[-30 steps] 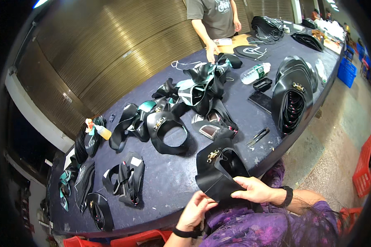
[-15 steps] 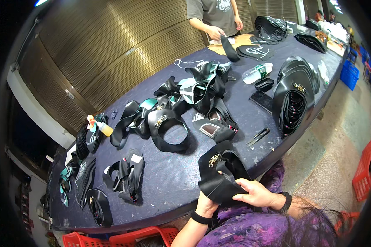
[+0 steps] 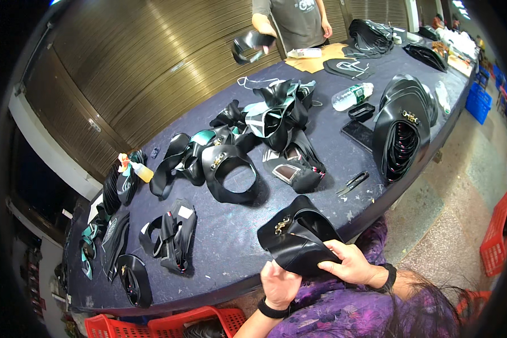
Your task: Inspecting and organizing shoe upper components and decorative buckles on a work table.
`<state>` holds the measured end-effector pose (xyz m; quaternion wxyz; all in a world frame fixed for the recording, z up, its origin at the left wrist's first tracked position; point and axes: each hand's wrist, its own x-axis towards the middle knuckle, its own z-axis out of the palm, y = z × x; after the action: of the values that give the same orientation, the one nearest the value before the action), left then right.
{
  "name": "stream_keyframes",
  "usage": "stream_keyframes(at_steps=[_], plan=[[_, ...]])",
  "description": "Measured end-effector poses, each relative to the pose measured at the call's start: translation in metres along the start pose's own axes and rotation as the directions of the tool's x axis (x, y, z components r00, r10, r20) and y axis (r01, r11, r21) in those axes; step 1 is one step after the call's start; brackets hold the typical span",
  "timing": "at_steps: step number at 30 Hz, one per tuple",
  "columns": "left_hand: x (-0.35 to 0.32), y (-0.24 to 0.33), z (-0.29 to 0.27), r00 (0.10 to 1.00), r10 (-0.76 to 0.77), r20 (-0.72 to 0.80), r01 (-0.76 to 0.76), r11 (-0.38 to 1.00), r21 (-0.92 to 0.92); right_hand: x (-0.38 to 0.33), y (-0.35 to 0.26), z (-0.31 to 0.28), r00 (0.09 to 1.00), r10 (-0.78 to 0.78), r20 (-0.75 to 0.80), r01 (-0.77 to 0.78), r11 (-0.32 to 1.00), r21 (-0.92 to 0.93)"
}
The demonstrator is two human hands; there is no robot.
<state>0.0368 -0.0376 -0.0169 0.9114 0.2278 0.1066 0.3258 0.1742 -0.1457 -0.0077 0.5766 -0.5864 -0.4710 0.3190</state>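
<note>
A black leather shoe upper point(image 3: 298, 248) with a gold chain ornament is in front of me, over the table's near edge. My right hand point(image 3: 348, 263) is closed on its right side, thumb on the outer face. Just below its lower left edge, my left hand point(image 3: 280, 286) has its fingers apart and does not grip; whether the fingertips touch the leather I cannot tell. Beyond it lies another upper with a gold ornament point(image 3: 231, 174), beside a heap of black and pale green uppers point(image 3: 276, 115). A small pair of snips point(image 3: 354, 183) lies to the right.
A tall stack of black uppers point(image 3: 403, 129), a phone point(image 3: 357, 134) and a plastic bottle point(image 3: 352, 97) stand at the right. At the left are a spray bottle point(image 3: 142, 172) and more bundles point(image 3: 174, 236). Red crates point(image 3: 197, 322) sit below. Across the table, a person point(image 3: 298, 22) holds a black piece.
My left hand has come away from the upper, which has tilted so its ornament faces further left. The person across has lifted a black piece off the table and swung it leftward.
</note>
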Motion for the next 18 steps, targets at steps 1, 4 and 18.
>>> stream_keyframes(at_steps=[1,4,18], plan=[[0.001,0.000,0.001,1.000,-0.001,0.001,0.001,1.000,-0.001,0.000,0.000,-0.001,1.000,0.000,-0.001,0.000,1.000,-0.002],[0.012,0.010,0.014,0.993,-0.059,0.106,0.049,0.994,0.093,0.000,0.004,-0.004,0.999,0.023,0.029,-0.025,0.998,0.066],[0.036,0.008,-0.046,0.922,-0.362,0.138,0.364,0.931,0.013,0.002,0.001,-0.007,0.970,-0.129,0.204,0.191,0.925,-0.327]])
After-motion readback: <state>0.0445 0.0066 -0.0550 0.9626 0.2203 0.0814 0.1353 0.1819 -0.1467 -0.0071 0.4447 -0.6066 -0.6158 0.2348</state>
